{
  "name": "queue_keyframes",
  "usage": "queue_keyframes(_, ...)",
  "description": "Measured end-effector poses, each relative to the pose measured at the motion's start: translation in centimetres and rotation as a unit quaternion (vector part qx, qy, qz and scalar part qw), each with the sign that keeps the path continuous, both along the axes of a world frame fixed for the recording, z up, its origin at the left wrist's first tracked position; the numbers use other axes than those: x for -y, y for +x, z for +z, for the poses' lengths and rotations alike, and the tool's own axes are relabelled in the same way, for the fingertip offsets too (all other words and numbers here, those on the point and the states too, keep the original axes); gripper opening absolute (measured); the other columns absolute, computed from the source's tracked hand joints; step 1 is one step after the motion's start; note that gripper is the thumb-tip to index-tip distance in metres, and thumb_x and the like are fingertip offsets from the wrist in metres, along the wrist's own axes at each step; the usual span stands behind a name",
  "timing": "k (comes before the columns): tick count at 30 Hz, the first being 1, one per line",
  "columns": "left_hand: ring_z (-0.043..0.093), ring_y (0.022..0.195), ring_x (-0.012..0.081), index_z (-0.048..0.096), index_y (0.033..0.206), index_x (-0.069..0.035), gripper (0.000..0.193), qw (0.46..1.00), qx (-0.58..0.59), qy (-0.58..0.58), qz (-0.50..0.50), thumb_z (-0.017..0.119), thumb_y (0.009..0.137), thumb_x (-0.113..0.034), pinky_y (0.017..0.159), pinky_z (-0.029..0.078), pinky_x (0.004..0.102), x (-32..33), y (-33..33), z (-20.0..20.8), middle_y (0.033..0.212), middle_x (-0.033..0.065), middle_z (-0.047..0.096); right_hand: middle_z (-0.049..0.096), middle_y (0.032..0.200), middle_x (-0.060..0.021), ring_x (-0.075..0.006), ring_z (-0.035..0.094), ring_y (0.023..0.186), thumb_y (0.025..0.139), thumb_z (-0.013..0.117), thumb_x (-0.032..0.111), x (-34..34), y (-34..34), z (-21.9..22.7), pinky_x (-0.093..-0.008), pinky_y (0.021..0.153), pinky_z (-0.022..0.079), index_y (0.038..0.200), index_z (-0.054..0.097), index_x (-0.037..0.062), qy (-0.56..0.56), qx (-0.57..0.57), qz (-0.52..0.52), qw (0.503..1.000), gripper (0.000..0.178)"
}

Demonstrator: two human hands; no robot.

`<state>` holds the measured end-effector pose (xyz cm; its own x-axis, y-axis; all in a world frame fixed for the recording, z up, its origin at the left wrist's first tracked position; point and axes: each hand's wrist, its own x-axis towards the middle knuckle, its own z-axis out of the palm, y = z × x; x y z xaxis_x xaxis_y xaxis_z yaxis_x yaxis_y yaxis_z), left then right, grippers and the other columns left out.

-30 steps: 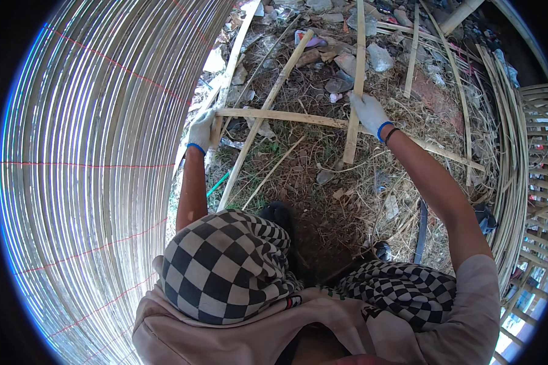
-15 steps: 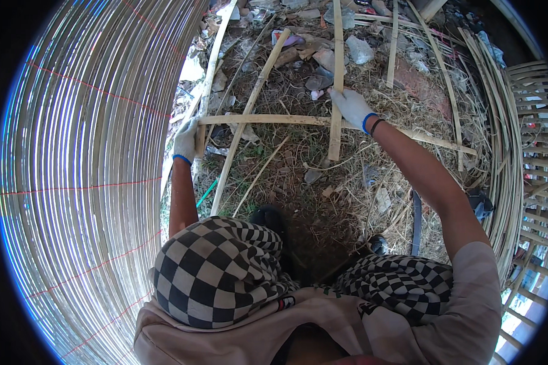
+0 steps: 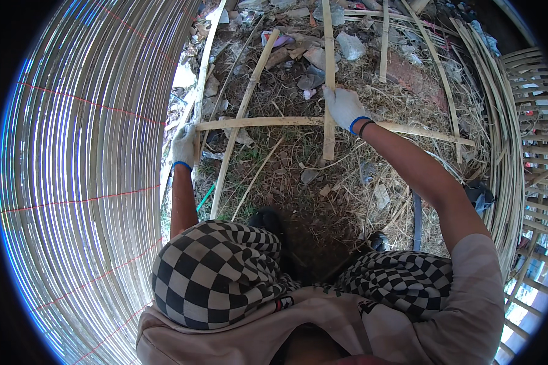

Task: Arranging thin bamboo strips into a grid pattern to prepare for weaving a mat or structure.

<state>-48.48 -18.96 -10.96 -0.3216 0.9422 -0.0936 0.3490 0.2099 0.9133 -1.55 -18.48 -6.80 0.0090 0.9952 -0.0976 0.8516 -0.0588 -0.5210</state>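
In white gloves with blue cuffs, both my hands are on a loose grid of split bamboo strips just above the ground. My left hand [image 3: 183,146] is closed at the grid's left side, where the end of a crosswise bamboo strip [image 3: 274,121] meets a lengthwise one [image 3: 202,79]. My right hand [image 3: 345,108] grips another lengthwise bamboo strip [image 3: 329,55] just above its crossing with the crosswise strip; the fingers under it are hidden. Between my hands a further lengthwise strip [image 3: 244,103] crosses the same crosswise piece. More strips [image 3: 384,48] stretch away on the right.
A tall screen of thin slats [image 3: 85,158] tied with red cord stands close on my left. Bundled long strips [image 3: 504,134] and a woven bamboo lattice [image 3: 539,146] line the right. Stones [image 3: 351,46], shavings and litter cover the ground. My checkered knees [image 3: 207,274] are bent below.
The whole view has shifted slightly. My right wrist has turned a little while that hand keeps its grip. My left hand stays at the same corner.
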Motion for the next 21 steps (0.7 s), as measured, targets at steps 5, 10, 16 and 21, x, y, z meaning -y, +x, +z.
queue_keyframes(5, 0.058, 0.083, 0.0071, 0.073, 0.117, -0.003, 0.031, 0.999, 0.015, -0.039, 0.010, 0.067, 0.100, -0.029, 0.073, 0.048, 0.0257, 0.6, 1.1, 0.7, 0.096, -0.0005, 0.069, 0.072, 0.089, -0.0244, -0.0428, 0.069, 0.095, 0.108, 0.025, 0.049, -0.3, 1.1, -1.6, -0.0504, 0.103, 0.045, 0.101, 0.071, -0.0019, -0.003, 0.078, 0.035, 0.996, 0.070)
queue_keyframes(10, 0.059, 0.085, 0.0073, 0.072, 0.118, -0.003, 0.032, 1.000, 0.009, 0.001, 0.008, 0.067, 0.100, -0.029, 0.076, 0.049, 0.0252, 1.2, 1.3, 1.4, 0.098, 0.0006, 0.070, 0.072, 0.095, -0.0260, -0.0443, 0.068, 0.098, 0.107, 0.025, 0.053, -0.2, 0.4, -0.8, -0.0501, 0.103, 0.047, 0.101, 0.072, -0.0014, -0.042, 0.048, -0.007, 0.998, 0.072)
queue_keyframes(16, 0.066, 0.090, 0.0184, 0.072, 0.117, -0.003, 0.038, 0.987, -0.149, -0.002, 0.060, 0.074, 0.093, -0.033, 0.083, 0.052, 0.0323, 0.6, 1.3, 1.6, 0.103, 0.0103, 0.073, 0.072, 0.097, -0.0264, -0.0463, 0.067, 0.101, 0.106, 0.027, 0.055, -0.4, 0.2, -1.0, -0.0516, 0.101, 0.049, 0.101, 0.073, -0.0007, -0.047, 0.035, -0.016, 0.998, 0.072)
queue_keyframes(21, 0.066, 0.075, 0.0331, 0.071, 0.096, -0.004, 0.036, 0.832, -0.482, 0.264, 0.084, 0.080, 0.084, -0.037, 0.076, 0.053, 0.0440, 3.3, 6.5, 4.5, 0.081, 0.0142, 0.069, 0.071, 0.097, -0.0280, -0.0467, 0.067, 0.100, 0.106, 0.031, 0.053, -0.2, 0.5, -1.3, -0.0533, 0.098, 0.050, 0.100, 0.073, -0.0020, -0.024, 0.031, -0.004, 0.999, 0.070)
